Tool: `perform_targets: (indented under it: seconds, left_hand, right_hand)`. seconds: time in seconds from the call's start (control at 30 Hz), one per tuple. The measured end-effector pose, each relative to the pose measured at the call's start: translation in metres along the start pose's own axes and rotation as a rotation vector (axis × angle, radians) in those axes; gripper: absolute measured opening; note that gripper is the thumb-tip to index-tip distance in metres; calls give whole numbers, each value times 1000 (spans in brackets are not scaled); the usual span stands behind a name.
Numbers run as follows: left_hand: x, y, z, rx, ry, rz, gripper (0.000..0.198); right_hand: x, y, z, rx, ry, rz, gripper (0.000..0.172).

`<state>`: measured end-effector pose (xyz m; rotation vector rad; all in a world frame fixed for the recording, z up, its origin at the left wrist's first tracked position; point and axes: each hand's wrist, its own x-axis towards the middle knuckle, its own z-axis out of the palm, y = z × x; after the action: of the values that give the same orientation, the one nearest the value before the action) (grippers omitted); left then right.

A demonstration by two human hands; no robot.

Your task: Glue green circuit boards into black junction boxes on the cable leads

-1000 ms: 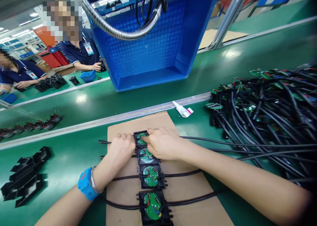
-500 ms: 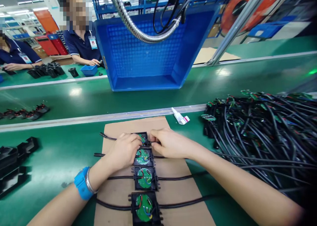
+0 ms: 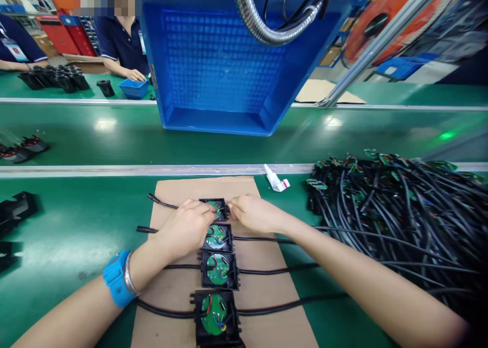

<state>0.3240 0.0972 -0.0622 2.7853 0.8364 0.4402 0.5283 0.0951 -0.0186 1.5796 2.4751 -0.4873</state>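
Note:
Several black plastic housings with round green circuit boards stand in a column on a cardboard sheet (image 3: 263,287). At the far end, my left hand (image 3: 188,226) is closed on the left side of the farthest housing (image 3: 223,213), partly covering its board. My right hand (image 3: 251,213) pinches at that housing's right edge, where the black cable enters; the fingers hide most of the cable there. Nearer to me are a second housing (image 3: 218,237), a third housing (image 3: 219,269) and the nearest housing (image 3: 217,317), each with black cables running out on both sides.
A heap of black cables with green boards (image 3: 381,200) lies at right. A small white tube (image 3: 276,180) rests beyond the cardboard. A blue crate (image 3: 217,73) and metal flexible hose (image 3: 263,27) hang ahead. Black parts (image 3: 17,210) lie left; a co-worker (image 3: 122,48) sits opposite.
The view has shifted and levelled slightly. My left hand stays on the farthest housing; my right fingers have come closer in against its right edge. The other housings keep their places on the cardboard.

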Motion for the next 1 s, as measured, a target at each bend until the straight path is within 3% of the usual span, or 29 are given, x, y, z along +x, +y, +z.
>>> perform_targets:
  seconds: [0.23, 0.47, 0.53, 0.63, 0.73, 0.87, 1.0]
  left_hand:
    - [5, 9, 0, 96, -32, -46, 41]
    - [12, 18, -1, 168, -91, -112, 37]
    - [7, 17, 1, 133, -53, -118, 41]
    - [2, 14, 3, 119, -2, -117, 47]
    - [5, 15, 0, 143, -54, -122, 49]
    - [14, 23, -4, 136, -132, -159, 47]
    - [16, 24, -8, 89, -107, -180, 45]
  right_hand:
    - [10, -8, -8, -112, -156, -49, 30]
    - [27, -7, -13, -98, -266, -76, 26]
    - [22, -4, -13, -86, -207, -75, 24]
    - [11, 2, -9, -53, -12, -44, 27]
    - [3, 7, 4, 13, 174, -75, 23]
    - [6, 12, 23, 96, 277, -147, 21]
    - [7, 15, 27, 95, 335, -175, 21]
